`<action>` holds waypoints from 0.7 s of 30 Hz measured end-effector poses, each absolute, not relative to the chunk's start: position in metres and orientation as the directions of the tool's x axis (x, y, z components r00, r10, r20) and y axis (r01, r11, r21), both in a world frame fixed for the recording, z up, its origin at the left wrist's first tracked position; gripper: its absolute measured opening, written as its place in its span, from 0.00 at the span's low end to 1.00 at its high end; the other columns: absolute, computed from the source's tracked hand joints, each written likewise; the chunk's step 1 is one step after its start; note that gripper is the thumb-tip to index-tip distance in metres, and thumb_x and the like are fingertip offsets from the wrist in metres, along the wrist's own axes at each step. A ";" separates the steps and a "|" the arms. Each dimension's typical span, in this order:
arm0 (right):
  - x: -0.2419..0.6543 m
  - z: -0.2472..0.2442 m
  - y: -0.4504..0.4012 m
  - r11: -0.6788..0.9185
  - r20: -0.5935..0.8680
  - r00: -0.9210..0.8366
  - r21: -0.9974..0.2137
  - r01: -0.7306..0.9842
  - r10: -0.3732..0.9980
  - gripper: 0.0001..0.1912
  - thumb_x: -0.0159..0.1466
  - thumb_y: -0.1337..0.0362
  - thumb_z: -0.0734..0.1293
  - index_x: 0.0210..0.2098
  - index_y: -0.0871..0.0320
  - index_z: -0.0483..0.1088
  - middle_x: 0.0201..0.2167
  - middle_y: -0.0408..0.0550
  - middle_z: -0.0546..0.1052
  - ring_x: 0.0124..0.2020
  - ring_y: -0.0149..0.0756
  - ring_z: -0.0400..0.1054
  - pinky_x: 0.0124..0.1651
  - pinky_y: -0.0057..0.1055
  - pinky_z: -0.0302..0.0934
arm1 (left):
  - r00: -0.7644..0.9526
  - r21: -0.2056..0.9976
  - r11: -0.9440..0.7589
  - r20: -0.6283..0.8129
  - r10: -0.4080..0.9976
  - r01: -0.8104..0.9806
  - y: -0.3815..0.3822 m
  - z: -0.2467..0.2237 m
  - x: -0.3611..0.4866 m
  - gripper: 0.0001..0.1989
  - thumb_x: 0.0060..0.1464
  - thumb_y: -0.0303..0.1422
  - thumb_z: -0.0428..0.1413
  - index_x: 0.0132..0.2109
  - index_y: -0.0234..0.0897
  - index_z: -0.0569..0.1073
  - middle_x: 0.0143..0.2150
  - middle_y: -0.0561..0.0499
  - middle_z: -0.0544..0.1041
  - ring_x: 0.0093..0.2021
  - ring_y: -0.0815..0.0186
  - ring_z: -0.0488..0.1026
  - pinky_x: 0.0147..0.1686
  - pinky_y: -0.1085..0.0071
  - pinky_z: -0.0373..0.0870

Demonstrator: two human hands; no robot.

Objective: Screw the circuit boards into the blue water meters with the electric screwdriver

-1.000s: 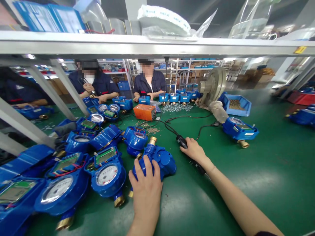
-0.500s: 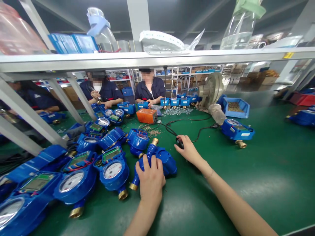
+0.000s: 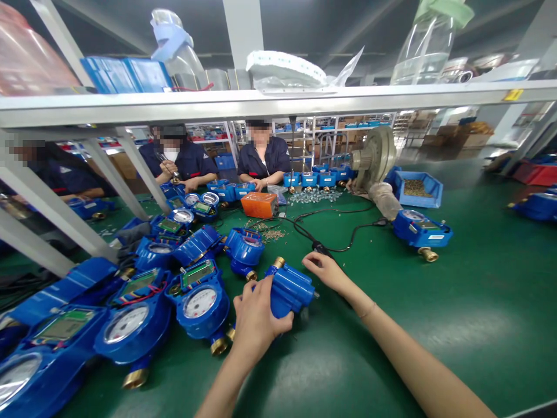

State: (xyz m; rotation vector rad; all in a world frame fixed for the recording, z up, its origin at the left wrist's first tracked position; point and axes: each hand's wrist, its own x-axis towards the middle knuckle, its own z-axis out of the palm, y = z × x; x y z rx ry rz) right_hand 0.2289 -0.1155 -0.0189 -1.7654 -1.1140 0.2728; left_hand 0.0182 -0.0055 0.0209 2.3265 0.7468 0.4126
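My left hand is wrapped round a blue water meter with brass threaded ends. The meter is tilted, its ribbed blue side toward me, and my palm hides part of its body. To its right, my right hand hovers over the table with bent fingers and nothing visible in them. Just beyond those fingertips lies a black tool handle on a cable. Left of my left hand, another water meter shows its round dial and an open compartment with a green circuit board.
More meters crowd the left side of the green table. Small screws lie scattered near an orange box. A blower, a blue screw bin and a single meter stand at the right. Co-workers sit opposite, below a shelf.
My right hand has come off the black tool and moved slightly left and toward me. The meter under my left hand has been turned and tipped up.
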 end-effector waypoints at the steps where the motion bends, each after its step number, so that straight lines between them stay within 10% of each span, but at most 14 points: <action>1: 0.228 -0.019 -0.114 -0.073 0.280 0.549 -0.842 0.534 0.788 0.16 0.66 0.52 0.64 0.36 0.59 0.74 0.34 0.47 0.77 0.37 0.41 0.71 0.43 0.36 0.65 | 0.780 0.737 -0.559 0.071 0.622 0.379 -0.003 0.019 0.018 0.37 0.36 0.37 0.63 0.57 0.35 0.67 0.56 0.36 0.72 0.61 0.38 0.60 0.57 0.43 0.54; 6: 0.217 -0.013 -0.112 0.008 0.248 0.544 -0.914 0.405 0.802 0.23 0.69 0.45 0.60 0.40 0.59 0.75 0.41 0.51 0.77 0.46 0.45 0.70 0.52 0.41 0.63 | 0.808 0.985 -0.094 -0.065 0.585 0.147 0.004 0.011 0.018 0.29 0.49 0.44 0.58 0.56 0.36 0.65 0.53 0.42 0.75 0.54 0.56 0.73 0.52 0.63 0.68; 12: 0.199 -0.009 -0.113 0.122 0.219 0.463 -0.965 0.231 0.859 0.26 0.69 0.42 0.58 0.51 0.56 0.69 0.52 0.52 0.73 0.55 0.46 0.66 0.58 0.41 0.61 | 0.753 0.951 0.306 -0.230 0.617 0.040 0.017 0.009 0.017 0.29 0.44 0.39 0.65 0.51 0.33 0.67 0.49 0.38 0.77 0.46 0.56 0.77 0.47 0.63 0.73; 21: 0.169 -0.018 -0.090 0.233 0.257 0.435 -0.966 0.108 0.863 0.39 0.54 0.51 0.78 0.57 0.53 0.57 0.58 0.54 0.67 0.60 0.48 0.61 0.63 0.44 0.57 | 0.709 0.947 0.317 -0.187 0.680 -0.055 0.020 0.009 0.007 0.29 0.58 0.41 0.55 0.63 0.35 0.60 0.51 0.39 0.78 0.48 0.58 0.77 0.50 0.60 0.73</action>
